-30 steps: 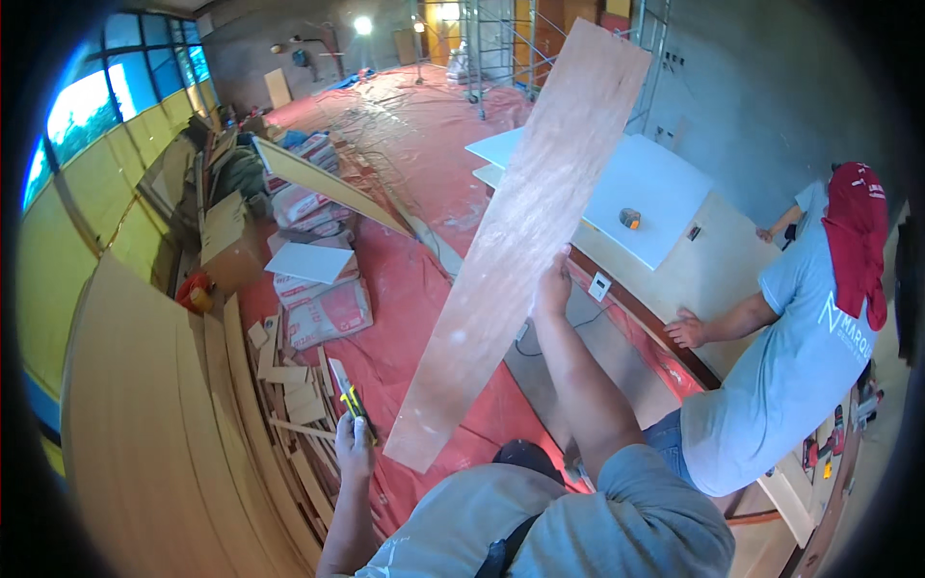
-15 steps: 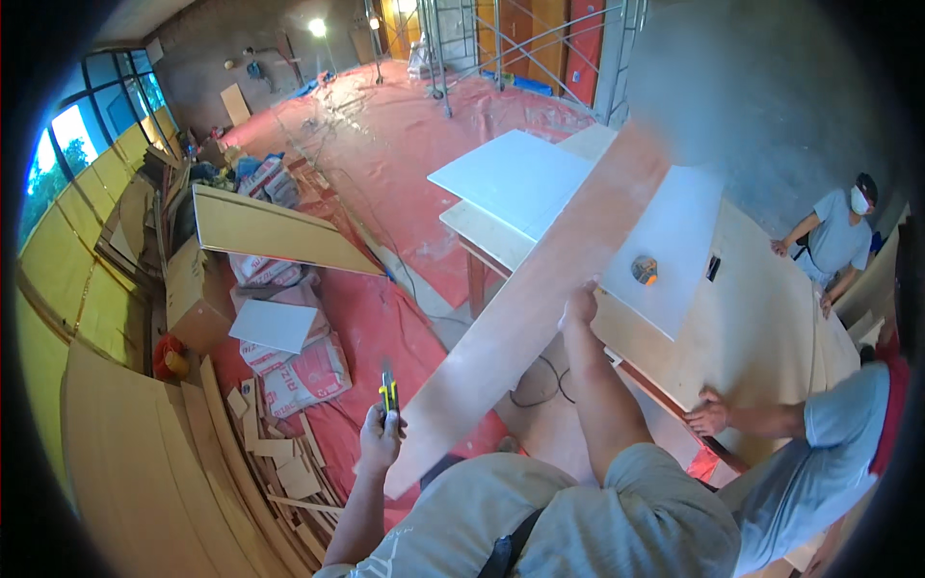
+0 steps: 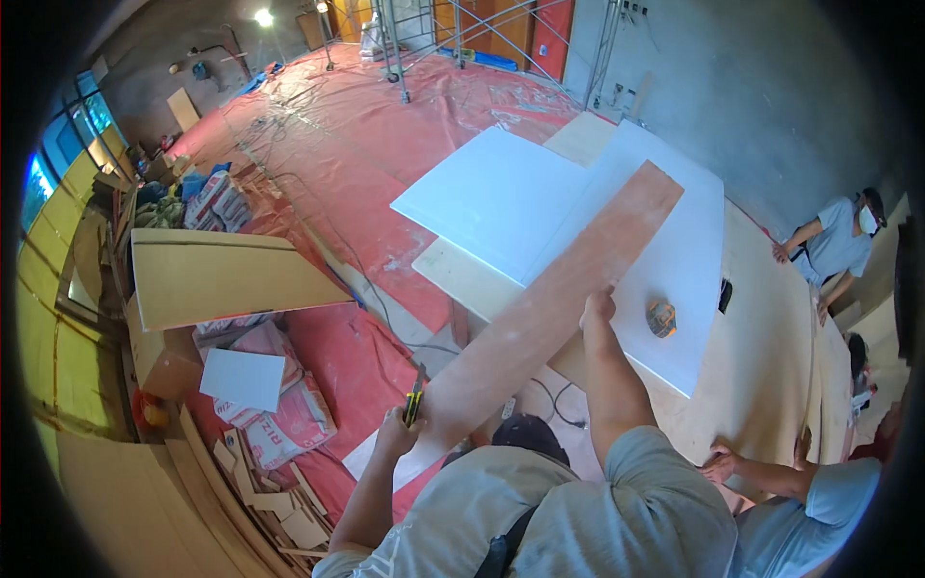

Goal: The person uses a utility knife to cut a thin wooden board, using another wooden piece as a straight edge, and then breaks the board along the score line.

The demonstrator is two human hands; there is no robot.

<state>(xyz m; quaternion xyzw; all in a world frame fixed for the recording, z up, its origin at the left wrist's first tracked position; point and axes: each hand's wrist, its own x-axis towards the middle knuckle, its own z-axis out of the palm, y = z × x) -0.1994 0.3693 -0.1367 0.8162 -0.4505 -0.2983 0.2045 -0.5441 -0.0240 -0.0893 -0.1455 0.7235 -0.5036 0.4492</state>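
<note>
My left hand [image 3: 397, 432] is closed around a yellow-and-black utility knife [image 3: 414, 397], its blade pointing up and away from me. A long, narrow brown board [image 3: 540, 337] slants from near my left hand to the far right, across white sheets. My right hand [image 3: 597, 306] grips the board's right edge around its middle. Under the board lie a large white sheet [image 3: 674, 231] and another white sheet [image 3: 491, 197], on a wooden worktable [image 3: 761, 328]. A round tape measure [image 3: 661, 320] rests on the white sheet, right of my right hand.
A co-worker's hand [image 3: 721, 464] is near the table at lower right; another masked person [image 3: 838, 236] leans on its far right edge. Left are a leaning tan panel [image 3: 222, 275], stacked bags [image 3: 289, 414] and wood offcuts [image 3: 289, 506]. Scaffolding [image 3: 395, 48] stands behind, on red floor sheeting [image 3: 356, 125].
The view has shifted, so most of the room sits further left. The board's far end, blurred before, now shows sharply over the white sheet. Both hands keep their holds.
</note>
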